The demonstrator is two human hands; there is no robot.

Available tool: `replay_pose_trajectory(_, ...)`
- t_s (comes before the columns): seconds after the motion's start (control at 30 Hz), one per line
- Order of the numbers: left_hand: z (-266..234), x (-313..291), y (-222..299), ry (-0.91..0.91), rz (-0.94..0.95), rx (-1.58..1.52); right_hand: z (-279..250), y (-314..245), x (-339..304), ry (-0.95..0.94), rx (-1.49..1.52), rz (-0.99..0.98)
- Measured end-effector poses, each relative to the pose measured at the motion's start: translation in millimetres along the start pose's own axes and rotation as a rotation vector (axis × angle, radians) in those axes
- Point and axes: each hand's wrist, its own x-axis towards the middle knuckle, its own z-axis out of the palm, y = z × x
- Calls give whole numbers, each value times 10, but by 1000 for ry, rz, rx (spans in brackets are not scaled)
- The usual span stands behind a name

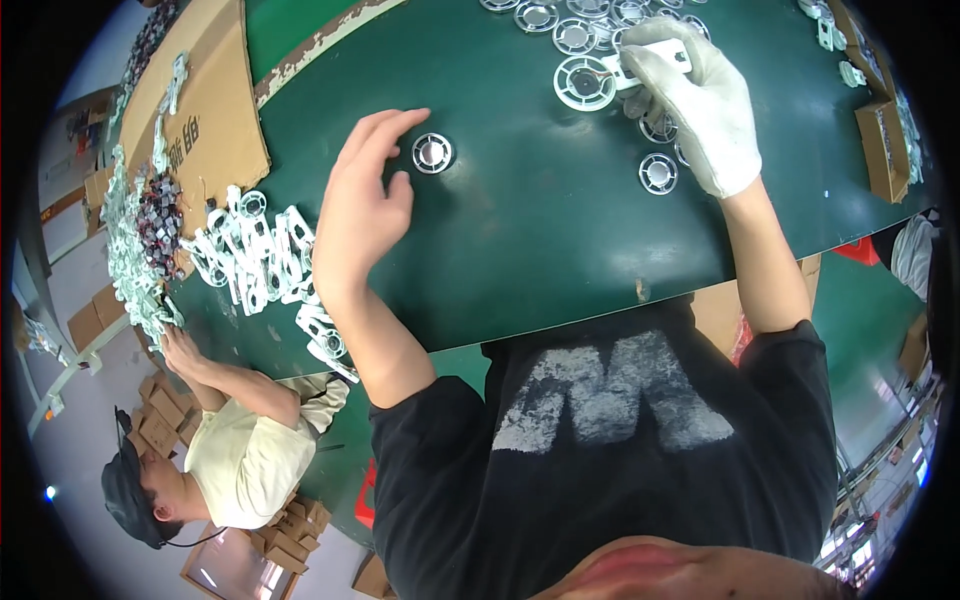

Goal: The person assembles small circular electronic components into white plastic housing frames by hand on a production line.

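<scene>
My left hand [362,205] is bare, with its fingers apart and nothing in it. Just right of its fingertips, a round spoked cover [432,153] with a silver rim lies on the green table [520,230]. A white work glove covers my right hand [705,115], which grips the handle of a small white fan body [585,84]. The round spoked head of this fan body points left, and my gloved fingers partly hide its handle. Below the glove lies another spoked cover [658,173], with more partly hidden beneath the hand.
Several spoked covers [537,17] are heaped at the far edge. White fan bodies [255,255] lie piled at left, beside small dark motor-like parts [160,222] and a cardboard sheet [215,95]. A co-worker [250,450] reaches into the left pile. An open cardboard box [882,150] stands at right.
</scene>
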Motion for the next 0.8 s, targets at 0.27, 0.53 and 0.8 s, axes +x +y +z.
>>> replay_pose_trajectory(0.27,286,62,120,44,-13,104,-43,59,-5,-42,-6,26)
replay_pose_trajectory(0.53,624,50,338,450,341,-89,241,-27,-173,-95,-16,19)
replay_pose_trajectory(0.8,722,74,337,543,418,-333,215,-39,-188,-238,81,105)
